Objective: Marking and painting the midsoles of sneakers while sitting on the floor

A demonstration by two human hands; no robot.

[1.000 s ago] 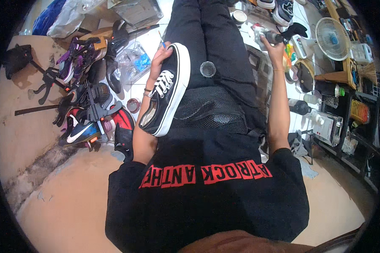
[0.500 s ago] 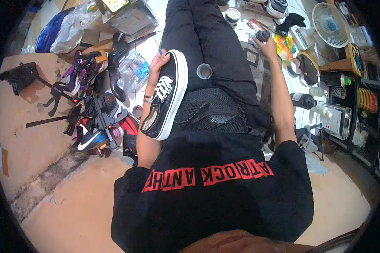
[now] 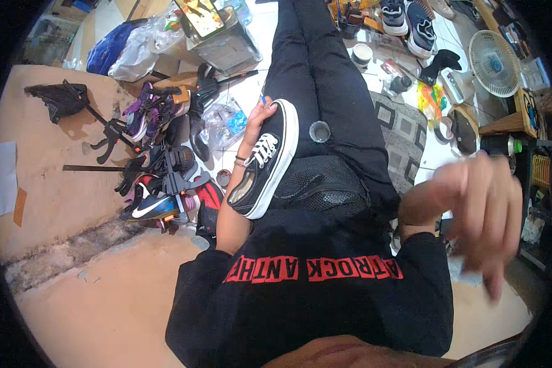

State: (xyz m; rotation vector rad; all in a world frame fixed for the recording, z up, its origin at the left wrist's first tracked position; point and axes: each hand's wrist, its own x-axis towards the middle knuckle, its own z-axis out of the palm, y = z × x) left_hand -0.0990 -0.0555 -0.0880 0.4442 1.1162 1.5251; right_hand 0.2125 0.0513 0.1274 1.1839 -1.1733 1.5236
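My left hand [image 3: 263,115] is closed around the toe end of a black low-top sneaker [image 3: 266,161] with white laces and a white sole. A thin blue-tipped stick [image 3: 264,99] pokes out by its fingers; the rest of the stick is hidden. Raised on the right, my right hand [image 3: 487,205] is blurred by motion, its fingers stretched downward and no object visible in them. A small grey cup [image 3: 319,131] rests on my black trousers, to the right of the sneaker. On the floor beyond stands a small bottle with a dark cap [image 3: 401,83].
Clamps and several shoes, among them a blue sneaker [image 3: 155,207], crowd the left side. A clear plastic box [image 3: 230,52] stands at the far left. At the far right are a round tub [image 3: 362,54], more sneakers [image 3: 421,29], a white fan [image 3: 495,64] and a shelf [image 3: 543,196].
My right hand has let go of the dark-capped bottle on the floor and swung back toward me, up close on the right. My left hand still grips the sneaker; the whole view has shifted.
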